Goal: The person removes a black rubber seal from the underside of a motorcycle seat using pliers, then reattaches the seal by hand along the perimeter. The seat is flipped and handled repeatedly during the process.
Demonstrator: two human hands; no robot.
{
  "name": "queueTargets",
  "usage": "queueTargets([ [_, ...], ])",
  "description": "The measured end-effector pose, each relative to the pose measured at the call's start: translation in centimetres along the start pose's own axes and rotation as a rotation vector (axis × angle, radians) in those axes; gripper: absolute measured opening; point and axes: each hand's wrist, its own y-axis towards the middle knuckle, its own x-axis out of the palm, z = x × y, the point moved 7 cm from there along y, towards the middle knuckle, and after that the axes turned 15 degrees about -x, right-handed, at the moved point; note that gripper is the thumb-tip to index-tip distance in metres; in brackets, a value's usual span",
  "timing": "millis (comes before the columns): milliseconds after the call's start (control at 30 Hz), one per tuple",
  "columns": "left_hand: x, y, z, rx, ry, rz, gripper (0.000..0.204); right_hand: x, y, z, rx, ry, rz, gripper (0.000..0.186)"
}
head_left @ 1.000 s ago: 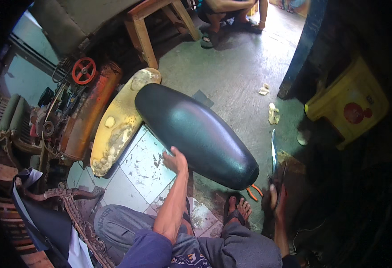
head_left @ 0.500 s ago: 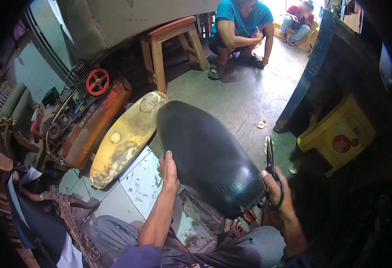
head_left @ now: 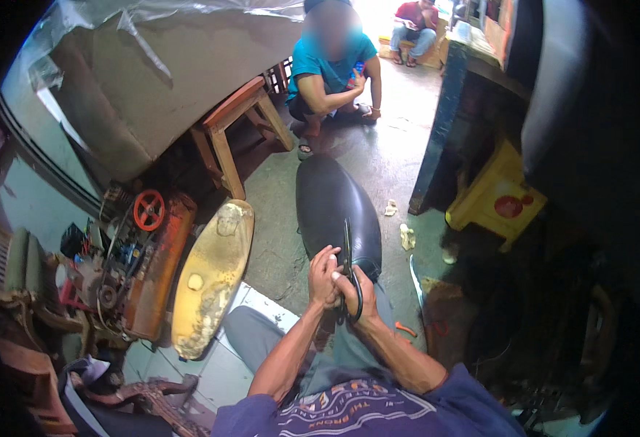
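Observation:
A long black seat cover (head_left: 331, 207) lies stretched out in front of me, its near end against my knees. My right hand (head_left: 358, 290) is closed on the handles of black scissors (head_left: 348, 251), blades pointing away over the seat. My left hand (head_left: 323, 275) is pressed against the right hand and grips the near edge of the black seat at the scissors. Beside it on the left lies a worn yellow foam seat pad (head_left: 210, 280).
An orange machine with a red wheel (head_left: 148, 247) stands at the left. A wooden stool (head_left: 236, 131) is behind it. A person in a teal shirt (head_left: 331, 73) squats beyond the seat. A yellow plastic stool (head_left: 495, 197) sits at the right, and scraps (head_left: 406, 234) lie on the concrete floor.
The view has tilted up. The black seat has swung to point straight away from me. My right hand brought the scissors in from the right to the seat's near end, meeting my left hand.

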Motion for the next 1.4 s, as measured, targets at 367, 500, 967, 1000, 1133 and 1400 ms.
queueTargets([
  [367,2.9,-0.8,2.0,0.466,0.403,-0.049,0.054,-10.0,-2.0,-1.7,0.321,-0.274,0.188,0.033],
  [500,2.7,-0.8,3.4,0.592,0.461,-0.065,0.064,-8.9,-3.9,1.7,0.409,0.008,0.323,0.039],
  [967,-2.7,-3.3,8.8,0.593,0.330,0.068,0.042,-6.1,-6.6,-2.1,0.359,-0.183,-0.135,0.054],
  [1000,-3.0,-3.6,8.9,0.594,0.318,0.075,0.043,-5.9,-6.8,-2.5,0.344,-0.224,-0.175,0.054],
  [1133,-3.5,-3.8,8.9,0.554,0.314,0.079,0.044,-5.5,-7.0,-3.8,0.310,-0.222,-0.249,0.055],
  [1400,-3.7,-4.2,8.9,0.530,0.287,0.111,0.045,-5.4,-4.4,-4.3,0.141,-0.387,-0.257,0.048],
])
